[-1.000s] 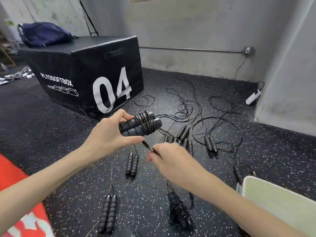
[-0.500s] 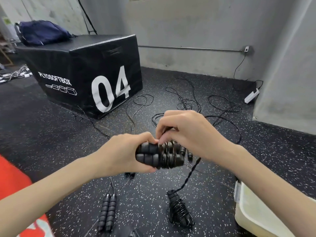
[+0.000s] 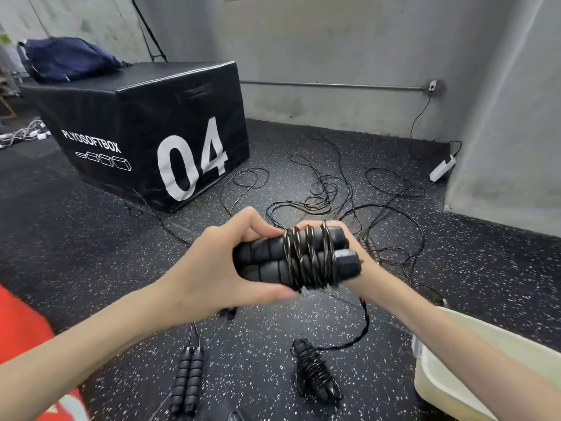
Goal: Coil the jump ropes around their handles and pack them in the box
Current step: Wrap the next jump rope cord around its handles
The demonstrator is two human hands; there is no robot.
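A black plyo box (image 3: 145, 138) printed "PLYOSOFTBOX" and "04" is sitting on the speckled rubber floor (image 3: 76, 244) at about ten o'clock, with a navy bag (image 3: 69, 60) lying on its far top corner. A pale plastic box (image 3: 461, 369), only partly in view, is standing at four o'clock beside the right forearm. Loose jump-rope cords (image 3: 328, 189) are sprawling in tangled loops over the floor at twelve to one o'clock, well apart from the box. A white power strip (image 3: 442, 169) is lying at two o'clock against the wall.

At the centre, the left hand (image 3: 212, 268) is gripping a pair of black foam handles (image 3: 267, 262), fingers curled over the top and thumb under them. The rope (image 3: 309, 259) is wound in several turns around both handles near their capped ends. The right hand (image 3: 361, 262) is sitting mostly behind that bundle; its fingers are hidden, so I cannot tell whether they are pinching anything.

At six o'clock a finished coiled rope (image 3: 315, 372) is lying on the floor, with a cord running from it up toward the right wrist. At seven o'clock another pair of handles (image 3: 188, 381) is lying side by side, uncoiled.
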